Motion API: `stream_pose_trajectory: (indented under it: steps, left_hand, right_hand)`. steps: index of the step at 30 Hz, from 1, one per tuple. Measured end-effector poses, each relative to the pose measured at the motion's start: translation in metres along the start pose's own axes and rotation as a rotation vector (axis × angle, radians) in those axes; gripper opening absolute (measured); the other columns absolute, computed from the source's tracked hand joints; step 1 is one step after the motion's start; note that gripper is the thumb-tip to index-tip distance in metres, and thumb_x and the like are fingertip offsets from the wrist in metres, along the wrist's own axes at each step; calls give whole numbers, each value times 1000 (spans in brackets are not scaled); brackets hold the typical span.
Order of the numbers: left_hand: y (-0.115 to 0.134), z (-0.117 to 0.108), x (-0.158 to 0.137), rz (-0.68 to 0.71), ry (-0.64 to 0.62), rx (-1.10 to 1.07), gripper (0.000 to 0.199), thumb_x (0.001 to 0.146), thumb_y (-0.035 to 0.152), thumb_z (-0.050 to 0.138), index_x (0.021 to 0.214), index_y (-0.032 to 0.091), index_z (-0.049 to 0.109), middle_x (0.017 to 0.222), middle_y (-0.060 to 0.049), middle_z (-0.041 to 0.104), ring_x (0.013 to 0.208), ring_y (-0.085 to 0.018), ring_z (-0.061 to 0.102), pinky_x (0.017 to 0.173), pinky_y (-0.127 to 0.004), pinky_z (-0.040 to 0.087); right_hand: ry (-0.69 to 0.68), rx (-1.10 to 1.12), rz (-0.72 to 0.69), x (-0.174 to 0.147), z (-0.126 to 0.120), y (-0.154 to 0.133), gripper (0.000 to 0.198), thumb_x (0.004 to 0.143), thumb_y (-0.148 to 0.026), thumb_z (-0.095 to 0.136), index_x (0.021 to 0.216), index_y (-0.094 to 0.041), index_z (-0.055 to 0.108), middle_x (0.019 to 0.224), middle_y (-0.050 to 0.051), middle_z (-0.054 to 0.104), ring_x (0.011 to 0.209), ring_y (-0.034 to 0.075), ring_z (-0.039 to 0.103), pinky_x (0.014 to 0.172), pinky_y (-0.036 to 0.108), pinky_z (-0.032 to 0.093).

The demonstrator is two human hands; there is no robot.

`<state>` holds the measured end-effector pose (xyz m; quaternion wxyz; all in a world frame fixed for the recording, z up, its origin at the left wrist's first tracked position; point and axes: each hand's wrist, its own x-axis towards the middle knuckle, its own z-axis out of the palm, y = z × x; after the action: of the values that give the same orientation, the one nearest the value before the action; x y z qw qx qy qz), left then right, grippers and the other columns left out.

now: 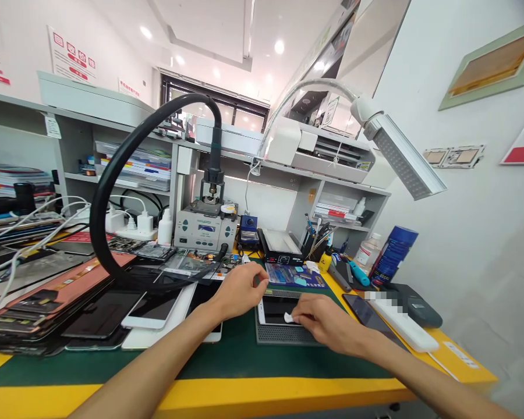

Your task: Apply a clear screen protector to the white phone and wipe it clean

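A smartphone [273, 309] with a white frame and dark screen lies flat on a grey perforated pad [283, 336] in front of me. My right hand [327, 320] pinches a small white wipe [289, 318], which touches the screen. At the phone's upper left, my left hand [243, 289] hovers with fingers curled and closed; whether anything is between its fingertips is hidden. Just beyond the phone, a blue mat [297, 276] carries small tools and parts.
Several phones [151, 308] and a stack of screens [48, 302] crowd the left. A thick black hose [102, 192] arches over from the hot-air station [205, 230]. Pen holder [317, 241], bottle [367, 254] and blue can [393, 254] stand back right. A lamp [404, 154] overhangs the right side.
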<state>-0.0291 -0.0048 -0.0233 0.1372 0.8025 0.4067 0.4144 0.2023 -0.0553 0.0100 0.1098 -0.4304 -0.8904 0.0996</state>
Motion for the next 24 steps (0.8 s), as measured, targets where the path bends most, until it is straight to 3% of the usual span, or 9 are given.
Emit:
stream_pose_trajectory:
  steps: [3, 6, 9, 13, 20, 24]
  left_hand:
    - [1, -1, 0, 0, -11, -1, 16, 85, 28, 50, 81, 21, 65, 84, -3, 68, 71, -17, 60, 62, -28, 43]
    - [2, -2, 0, 2, -30, -3, 17, 86, 28, 50, 82, 22, 65, 84, -3, 68, 72, -18, 60, 62, -28, 43]
    - [0, -2, 0, -2, -46, 0, 18, 86, 28, 50, 81, 22, 65, 82, -3, 69, 72, -18, 61, 61, -28, 42]
    - [-2, -3, 0, -6, -59, 9, 18, 86, 27, 49, 83, 22, 66, 81, -2, 70, 71, -18, 62, 59, -27, 42]
    - [-4, 1, 1, -9, -38, 36, 15, 85, 26, 51, 82, 22, 65, 80, -2, 69, 71, -18, 61, 60, -27, 41]
    - [-4, 0, 1, -8, -26, 55, 15, 84, 25, 52, 84, 22, 66, 81, -2, 70, 72, -18, 62, 62, -27, 42]
  right_hand:
    - [-110, 193, 54, -14, -11, -1, 23, 89, -26, 53, 80, -19, 74, 81, 4, 68, 72, 17, 58, 63, 24, 40]
    - [-11, 264, 235, -15, -19, 15, 27, 88, -36, 54, 81, -18, 72, 74, 3, 66, 64, 15, 54, 55, 24, 36]
    - [95, 211, 372, -6, -16, 39, 30, 86, -39, 53, 82, -15, 71, 67, 4, 64, 57, 15, 50, 51, 25, 33]
    - [169, 9, 441, 8, 1, 52, 23, 84, -28, 51, 76, -14, 69, 68, 5, 67, 60, 17, 56, 54, 26, 35]
    - [197, -95, 390, 23, 27, 17, 16, 81, -14, 53, 75, -14, 68, 74, 8, 68, 70, 19, 60, 62, 27, 33]
    - [178, -18, 213, 21, 36, -30, 18, 81, -10, 52, 80, -16, 69, 86, 7, 69, 79, 18, 61, 68, 25, 36]
